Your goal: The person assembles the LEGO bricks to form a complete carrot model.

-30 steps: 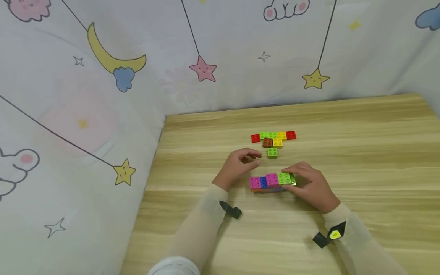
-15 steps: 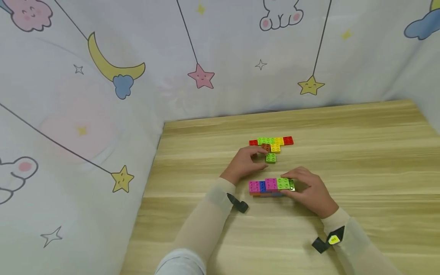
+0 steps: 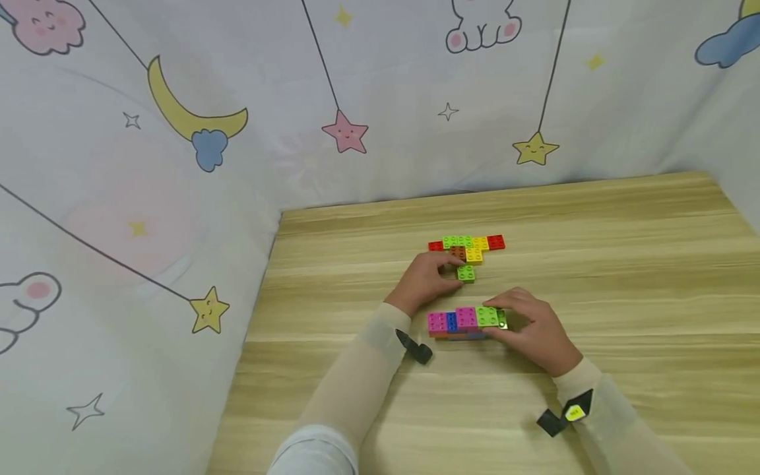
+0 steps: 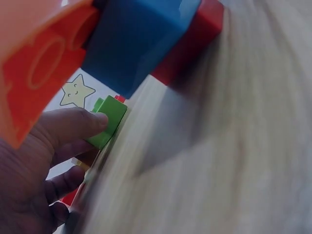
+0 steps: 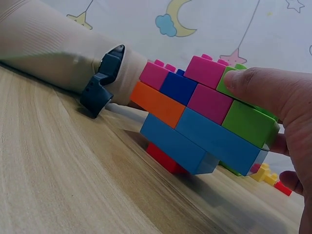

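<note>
My left hand pinches a small lime green building brick from its left side, thumb at the near face. In the left wrist view the thumb presses against that green brick. Closer to me stands a stacked assembly of building bricks, with pink, dark blue and lime bricks on top. My right hand grips its right end, the thumb on the upper lime brick. Lower layers show an orange brick, long blue bricks and a red brick at the bottom.
Just beyond the left hand lie loose bricks: a brown one, yellow ones, lime ones and red ones. The wooden table meets a patterned cloth backdrop at the back and left.
My left hand has moved right and forward to the lone lime brick, and its fingers have closed on it. The right hand keeps its hold on the assembly.
</note>
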### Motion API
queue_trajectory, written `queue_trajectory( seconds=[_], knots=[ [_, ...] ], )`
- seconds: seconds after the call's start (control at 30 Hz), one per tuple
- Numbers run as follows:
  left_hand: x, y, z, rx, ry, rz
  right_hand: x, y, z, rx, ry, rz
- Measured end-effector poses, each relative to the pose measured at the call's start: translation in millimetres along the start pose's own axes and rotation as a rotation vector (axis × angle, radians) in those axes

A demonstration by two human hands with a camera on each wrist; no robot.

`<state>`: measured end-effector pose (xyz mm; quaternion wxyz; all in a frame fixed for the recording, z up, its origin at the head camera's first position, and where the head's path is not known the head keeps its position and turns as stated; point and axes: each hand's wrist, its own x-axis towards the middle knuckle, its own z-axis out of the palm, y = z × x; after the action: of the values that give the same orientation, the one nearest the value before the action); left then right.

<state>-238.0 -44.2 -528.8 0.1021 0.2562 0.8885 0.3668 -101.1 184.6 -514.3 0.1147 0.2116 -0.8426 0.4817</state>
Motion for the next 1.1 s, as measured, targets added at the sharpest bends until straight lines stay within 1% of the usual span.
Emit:
queue_trajectory(
  seconds=[0.1, 0.17, 0.3, 0.4, 0.5, 0.6, 0.7, 0.8, 0.87, 0.93, 1.1],
  knots=[
    [-2.0, -0.4, -2.1, -0.02, 0.022, -0.008, 0.8, 1, 0, -0.004, -0.004, 0.002],
    [-7.1, -0.6, -5.0, -0.06, 0.043, -0.021, 0.1, 0, 0, -0.007, -0.008, 0.011],
    [-22.3, -0.6, -16.9, -0.165, 0.094, -0.061, -0.9, 1, -1, -0.007, -0.014, 0.024],
    [-36.6, 0.8, -27.9, -0.242, 0.126, -0.059, -0.9, 1, -1, 0.001, -0.01, 0.021],
    [-53.1, 3.3, -36.5, -0.291, 0.143, -0.005, -0.3, 2, -1, 0.01, -0.006, 0.01],
    [-71.9, 5.5, -40.4, -0.326, 0.145, 0.068, 0.3, 1, 0, 0.021, -0.004, 0.006],
    [-90.3, 8.7, -40.5, -0.34, 0.144, 0.138, 0.7, 1, 0, 0.029, -0.004, 0.013],
    [-105.3, 11.7, -37.7, -0.328, 0.15, 0.204, 0.9, 1, 1, 0.028, -0.005, 0.018],
    [-111.9, 13.7, -35.3, -0.31, 0.162, 0.244, 1.1, 1, 1, 0.027, -0.005, 0.022],
    [-115.6, 15.8, -32.9, -0.284, 0.177, 0.281, 1.2, 1, 1, 0.026, -0.004, 0.02],
    [-117.2, 18.5, -28.7, -0.221, 0.18, 0.361, 0.8, 1, 1, 0.034, -0.001, 0.016]
  ],
)
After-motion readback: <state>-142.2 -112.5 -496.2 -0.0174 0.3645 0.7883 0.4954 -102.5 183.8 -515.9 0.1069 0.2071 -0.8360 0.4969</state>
